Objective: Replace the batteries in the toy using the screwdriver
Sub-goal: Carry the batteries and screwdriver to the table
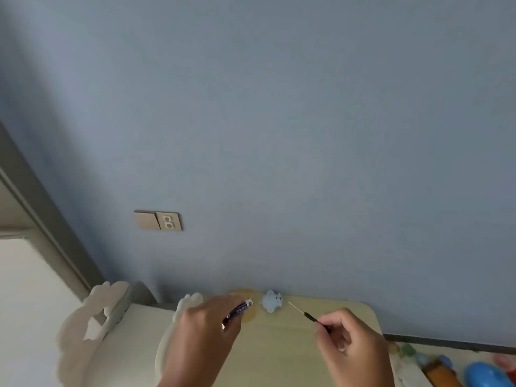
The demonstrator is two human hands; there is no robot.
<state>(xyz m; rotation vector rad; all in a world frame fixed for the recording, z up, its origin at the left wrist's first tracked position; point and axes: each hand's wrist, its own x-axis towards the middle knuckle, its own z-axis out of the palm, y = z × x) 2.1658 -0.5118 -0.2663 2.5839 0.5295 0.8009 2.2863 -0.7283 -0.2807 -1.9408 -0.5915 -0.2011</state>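
Against the blue wall (279, 135) sat the light-blue plastic toy (271, 300), my left hand (203, 333) gripping a blue-labelled battery (240, 310) ready, my right hand (346, 344) pinching the thin black-handled screwdriver (307, 317) toward it.

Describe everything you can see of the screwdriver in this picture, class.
The screwdriver is slim: a thin, pale, metal-looking shaft runs into a narrow black handle. It lies on a slant in the picture, its tip aimed toward the small pale blue toy on the tan table but stopping short of it. The right hand pinches the rear of the handle, hiding its end. The tip is too small to tell its type.
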